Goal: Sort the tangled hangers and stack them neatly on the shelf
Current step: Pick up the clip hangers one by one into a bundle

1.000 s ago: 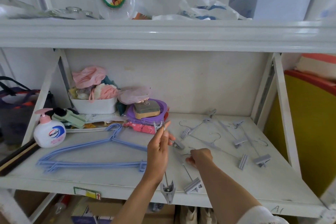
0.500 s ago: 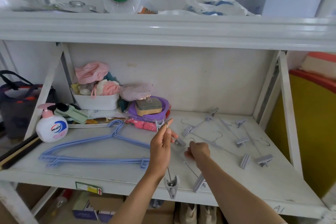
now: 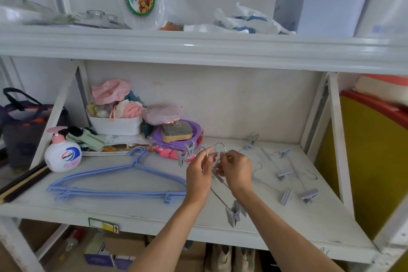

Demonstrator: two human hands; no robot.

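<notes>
Now both hands' fingers pinched: left hand (image 3: 198, 173), right hand (image 3: 236, 170) on clip hangers (image 3: 223, 192).

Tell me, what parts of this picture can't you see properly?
- Head view: where the left hand and right hand meet, fingers cover the grey clip hangers, so how many they hold is unclear.
- The small print on the soap bottle is too small to read.
- The dark bag is cut off by the left edge.
- The things below the shelf are hidden by it and the arms.
</notes>
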